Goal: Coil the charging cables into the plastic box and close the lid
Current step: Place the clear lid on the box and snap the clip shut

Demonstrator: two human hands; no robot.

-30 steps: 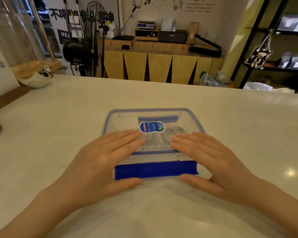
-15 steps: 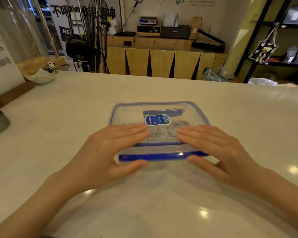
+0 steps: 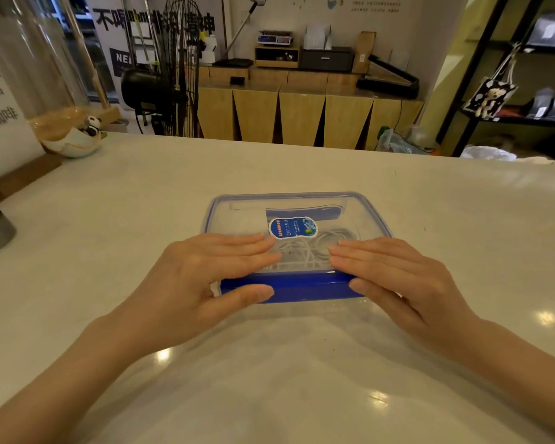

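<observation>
Both hands flat and wide on the lid (image 3: 302, 205), left hand (image 3: 202, 280), right hand (image 3: 398, 280); thumbs at the blue latch (image 3: 302, 286): press evenly until it snaps.

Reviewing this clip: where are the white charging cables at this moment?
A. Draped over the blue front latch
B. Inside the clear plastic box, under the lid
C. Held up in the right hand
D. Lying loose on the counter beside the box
B: the white cables show coiled through the clear lid of the plastic box, while the left hand and right hand lie flat on top.
</observation>
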